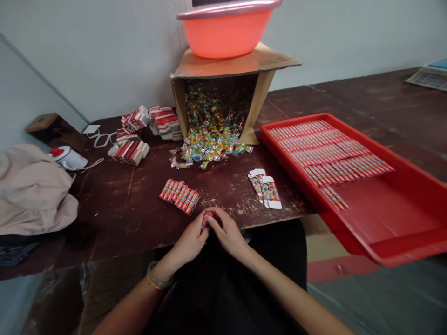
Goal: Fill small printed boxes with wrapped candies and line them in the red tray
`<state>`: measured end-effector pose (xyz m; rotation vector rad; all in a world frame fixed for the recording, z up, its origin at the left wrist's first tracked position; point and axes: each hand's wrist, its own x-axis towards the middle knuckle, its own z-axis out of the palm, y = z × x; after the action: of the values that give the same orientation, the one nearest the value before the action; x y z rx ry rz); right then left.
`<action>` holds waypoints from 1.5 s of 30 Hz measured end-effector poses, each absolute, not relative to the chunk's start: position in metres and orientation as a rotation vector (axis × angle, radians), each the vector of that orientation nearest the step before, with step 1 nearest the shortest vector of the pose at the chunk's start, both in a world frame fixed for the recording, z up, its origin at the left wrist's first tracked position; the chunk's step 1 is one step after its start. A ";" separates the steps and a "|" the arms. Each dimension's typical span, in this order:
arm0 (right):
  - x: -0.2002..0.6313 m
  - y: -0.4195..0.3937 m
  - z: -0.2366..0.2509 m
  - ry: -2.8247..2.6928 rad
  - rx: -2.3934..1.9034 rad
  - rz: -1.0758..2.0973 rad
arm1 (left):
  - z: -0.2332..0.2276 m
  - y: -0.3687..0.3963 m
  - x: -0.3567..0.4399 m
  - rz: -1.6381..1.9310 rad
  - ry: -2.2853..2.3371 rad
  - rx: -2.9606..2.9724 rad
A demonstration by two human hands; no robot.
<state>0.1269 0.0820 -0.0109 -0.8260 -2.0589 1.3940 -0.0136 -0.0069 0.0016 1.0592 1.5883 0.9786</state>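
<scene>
Small red box (207, 217): held at the near edge of the bench (122, 209), pinched between the fingertips of both hands. Left hand (190, 239) closes on it from the left, right hand (226, 232) from the right; fingers of the two meet over it, so little of the box shows and its long axis cannot be told. Both hands equally near, the box lying directly between them.

Row of filled boxes (179, 196): flat on the bench, just beyond and left of the left hand, long axes running away from the person.

Flat unfolded cartons (267, 190): beyond and right of the right hand, nearer that hand.

Loose wrapped candies (209, 146): spilled from a tipped cardboard carton (216, 88) straight ahead, well apart from the hands.

Red tray (384, 223): to the right, overhanging the bench edge, rows of boxes laid at its far end.

Orange basin (226, 30): atop the carton.

Stacks of folded cartons (139, 135): far left.
</scene>
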 end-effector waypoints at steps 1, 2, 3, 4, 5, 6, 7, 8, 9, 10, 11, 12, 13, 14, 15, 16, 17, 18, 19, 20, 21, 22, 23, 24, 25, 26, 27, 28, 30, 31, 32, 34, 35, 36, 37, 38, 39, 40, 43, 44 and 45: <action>0.119 0.089 -0.018 -2.006 -0.880 1.423 | 0.003 -0.010 -0.016 0.972 1.649 1.099; 0.111 0.098 -0.025 -1.976 -0.935 1.437 | 0.004 -0.015 -0.020 0.956 1.713 1.119; 0.102 0.106 -0.032 -1.967 -0.986 1.445 | 0.006 -0.022 -0.024 0.929 1.783 1.119; 0.093 0.115 -0.038 -1.968 -1.020 1.449 | 0.008 -0.029 -0.029 0.895 1.845 1.106; 0.084 0.121 -0.043 -1.977 -1.034 1.450 | 0.009 -0.036 -0.033 0.857 1.883 1.090; 0.075 0.126 -0.045 -1.989 -1.026 1.445 | 0.010 -0.042 -0.037 0.824 1.893 1.078; 0.066 0.130 -0.046 -2.001 -1.007 1.434 | 0.011 -0.046 -0.039 0.801 1.884 1.074; 0.059 0.132 -0.046 -2.011 -0.989 1.415 | 0.011 -0.049 -0.040 0.789 1.865 1.077; 0.055 0.133 -0.044 -2.018 -0.974 1.391 | 0.011 -0.049 -0.040 0.790 1.847 1.080; 0.056 0.135 -0.041 -2.020 -0.963 1.368 | 0.010 -0.048 -0.040 0.797 1.832 1.084; 0.061 0.139 -0.038 -2.023 -0.957 1.333 | 0.008 -0.046 -0.038 0.807 1.824 1.088; 0.072 0.143 -0.036 -2.033 -0.963 1.272 | 0.006 -0.043 -0.036 0.818 1.817 1.093; 0.089 0.150 -0.035 -2.051 -0.983 1.173 | 0.003 -0.040 -0.035 0.828 1.805 1.100; 0.112 0.158 -0.035 -2.082 -1.014 1.045 | 0.001 -0.038 -0.033 0.834 1.790 1.109; 0.139 0.166 -0.037 -2.125 -1.057 0.877 | -0.001 -0.036 -0.032 0.834 1.770 1.117; 0.169 0.173 -0.041 -2.172 -1.104 0.713 | -0.003 -0.034 -0.031 0.823 1.744 1.125; 0.200 0.179 -0.045 -2.252 -1.141 0.603 | -0.004 -0.033 -0.029 0.798 1.708 1.133; 0.229 0.184 -0.050 -2.319 -1.166 0.537 | -0.006 -0.031 -0.028 0.761 1.664 1.144; 0.255 0.185 -0.055 -2.369 -1.154 0.512 | -0.006 -0.028 -0.026 0.714 1.612 1.157; 0.276 0.185 -0.059 -2.412 -1.127 0.512 | -0.007 -0.024 -0.023 0.664 1.554 1.170; 0.291 0.183 -0.063 -2.431 -1.097 0.526 | -0.007 -0.019 -0.019 0.616 1.493 1.181; 0.301 0.180 -0.066 -2.430 -1.069 0.542 | -0.008 -0.014 -0.014 0.579 1.434 1.189; 0.306 0.176 -0.068 -2.411 -1.056 0.549 | -0.008 -0.008 -0.008 0.555 1.385 1.193; 0.308 0.171 -0.069 -2.381 -1.055 0.545 | -0.007 -0.001 -0.002 0.541 1.347 1.197; 0.308 0.167 -0.070 -2.356 -1.057 0.537 | -0.007 0.005 0.004 0.533 1.323 1.203; 0.307 0.163 -0.071 -2.338 -1.057 0.523 | -0.006 0.010 0.009 0.529 1.311 1.214; 0.306 0.160 -0.071 -2.329 -1.050 0.513 | -0.005 0.015 0.014 0.526 1.306 1.225; 0.307 0.157 -0.070 -2.323 -1.038 0.513 | -0.004 0.017 0.018 0.526 1.302 1.233; 0.312 0.154 -0.068 -2.301 -1.004 0.559 | -0.003 0.019 0.022 0.536 1.283 1.226; 0.315 0.153 -0.066 -2.269 -0.998 0.595 | -0.003 0.018 0.024 0.546 1.269 1.210; 0.318 0.152 -0.062 -2.217 -1.010 0.624 | -0.004 0.017 0.025 0.559 1.254 1.188; 0.314 0.147 -0.051 -2.022 -1.103 0.618 | -0.006 0.016 0.028 0.605 1.213 1.114; 0.307 0.142 -0.044 -1.886 -1.165 0.582 | -0.008 0.016 0.029 0.657 1.180 1.052; 0.296 0.135 -0.037 -1.753 -1.215 0.544 | -0.010 0.017 0.031 0.734 1.126 0.965; 0.281 0.125 -0.031 -1.646 -1.236 0.519 | -0.012 0.019 0.033 0.829 1.049 0.851; 0.263 0.113 -0.025 -1.609 -1.210 0.529 | -0.013 0.023 0.034 0.925 0.961 0.717; 0.244 0.099 -0.020 -1.675 -1.128 0.594 | -0.014 0.026 0.033 1.005 0.876 0.584; 0.226 0.084 -0.016 -1.801 -0.985 0.677 | -0.015 0.030 0.032 1.057 0.810 0.471; 0.188 0.049 -0.012 -2.123 -0.578 0.806 | -0.014 0.036 0.022 1.119 0.795 0.324; 0.182 0.044 -0.011 -2.180 -0.510 0.817 | -0.014 0.035 0.019 1.135 0.840 0.328; 0.179 0.043 -0.012 -2.211 -0.488 0.815 | -0.013 0.033 0.016 1.147 0.900 0.346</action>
<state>0.1794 0.0425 -0.0116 -0.4884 -2.2111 0.8148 0.0162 0.0331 -0.0127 0.3460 0.9005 1.1473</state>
